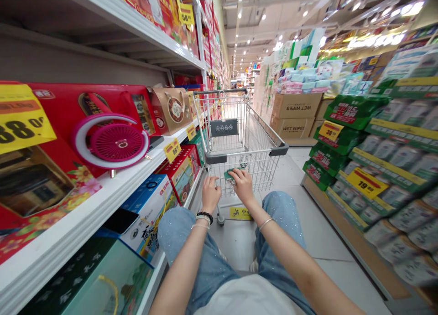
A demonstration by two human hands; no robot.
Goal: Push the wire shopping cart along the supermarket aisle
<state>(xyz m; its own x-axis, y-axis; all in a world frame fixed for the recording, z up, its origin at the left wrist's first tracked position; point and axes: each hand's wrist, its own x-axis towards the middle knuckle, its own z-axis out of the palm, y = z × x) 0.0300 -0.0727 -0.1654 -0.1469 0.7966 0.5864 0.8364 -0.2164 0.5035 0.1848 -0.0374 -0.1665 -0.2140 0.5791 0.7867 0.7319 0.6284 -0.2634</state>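
Observation:
My right hand (242, 183) has its fingers closed on a small green item (229, 174) in front of the cart's wire basket. Just left of it, my left hand (211, 191) is raised with its fingers curled; whether anything small is between them does not show. The metal shopping cart (260, 142) stands before my knees, a dark sign (223, 127) on its inner wire panel. On the white shelf at the left rests a magenta round fan (118, 143) with a white crescent ring, leaning near a red gift box (65, 96).
A black phone (121, 220) lies on boxes on the lower left shelf, below the white shelf edge (128, 178). Stacked drink packs (345, 132) stand at the right, and wet wipes cartons (293, 116) sit beyond the cart. A yellow floor sticker (241, 213) lies under the cart.

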